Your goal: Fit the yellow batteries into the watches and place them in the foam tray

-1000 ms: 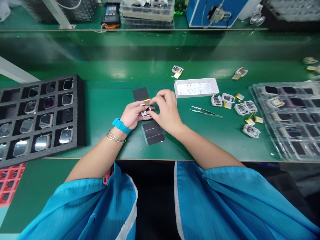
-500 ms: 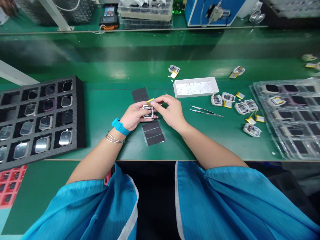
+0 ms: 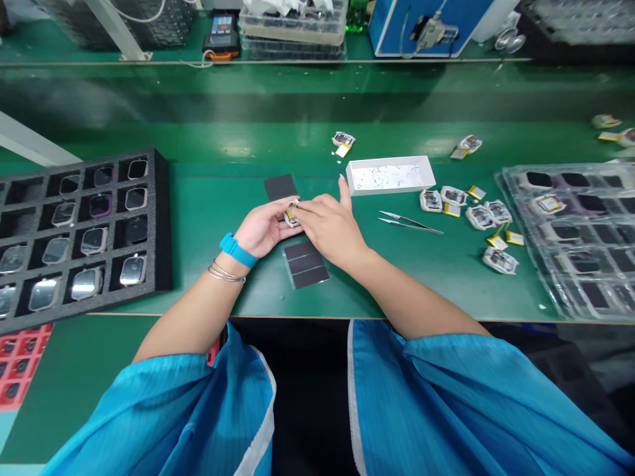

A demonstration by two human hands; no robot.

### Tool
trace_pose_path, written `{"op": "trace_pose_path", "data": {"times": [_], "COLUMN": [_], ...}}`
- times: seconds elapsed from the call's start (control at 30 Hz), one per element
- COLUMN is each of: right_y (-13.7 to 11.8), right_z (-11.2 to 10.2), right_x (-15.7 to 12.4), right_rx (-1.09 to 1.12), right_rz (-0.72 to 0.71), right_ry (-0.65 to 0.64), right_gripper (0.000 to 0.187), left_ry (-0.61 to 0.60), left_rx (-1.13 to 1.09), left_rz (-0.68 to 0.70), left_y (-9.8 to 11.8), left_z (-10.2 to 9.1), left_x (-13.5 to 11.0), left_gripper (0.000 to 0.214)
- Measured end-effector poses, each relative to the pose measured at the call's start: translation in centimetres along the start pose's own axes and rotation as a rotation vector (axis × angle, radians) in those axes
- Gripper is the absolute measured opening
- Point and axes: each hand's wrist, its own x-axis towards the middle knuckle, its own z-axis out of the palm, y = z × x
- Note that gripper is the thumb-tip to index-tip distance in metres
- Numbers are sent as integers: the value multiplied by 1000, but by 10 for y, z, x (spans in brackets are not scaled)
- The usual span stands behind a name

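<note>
My left hand (image 3: 262, 228) cups a small silver watch case with a yellow battery (image 3: 291, 213) in the middle of the green bench. My right hand (image 3: 330, 225) lies over the case from the right, thumb and forefinger pressed on the yellow battery, the other fingers stretched out. A sheet of dark adhesive strips (image 3: 305, 262) lies just below both hands. Another dark sheet (image 3: 280, 186) lies just beyond them.
A black foam tray (image 3: 159, 218) of watch faces stands at the left. A white box (image 3: 389, 175), tweezers (image 3: 409, 222), several loose watch cases with batteries (image 3: 479, 215) and clear plastic trays (image 3: 570, 231) lie at the right. Red tray (image 3: 20, 360) at lower left.
My right hand has come down from a raised pinch to press on the battery in the case. My left hand has tilted the case flatter, closer to the bench.
</note>
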Motion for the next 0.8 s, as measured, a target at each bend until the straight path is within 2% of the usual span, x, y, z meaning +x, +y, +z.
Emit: {"op": "trace_pose_path", "data": {"times": [0.13,0.27,0.37,0.47,0.57,0.7,0.8], "right_y": [5,12,20,25,21,6,4], "right_z": [1,-1,-1,1,2,3,7], "right_x": [0,2,2,3,3,2,1], "right_rx": [-10,139,339,639,824,820,756], "right_rz": [2,62,176,265,292,286,276], "right_ry": [-4,-17,-8,-113,-197,-116,-47], "right_gripper": [19,14,34,55,54,43,44], "left_ry": [-32,-85,-110,-126,-136,-184,-193], "left_rx": [50,105,140,161,186,198,170], "left_rz": [44,79,120,144,145,120,94], "left_y": [-2,-4,-6,-8,-7,-4,0], "left_z": [1,-1,-4,-5,-5,-6,-9], "left_x": [-1,1,3,2,0,1,5], "left_gripper": [21,30,41,47,45,49,56]}}
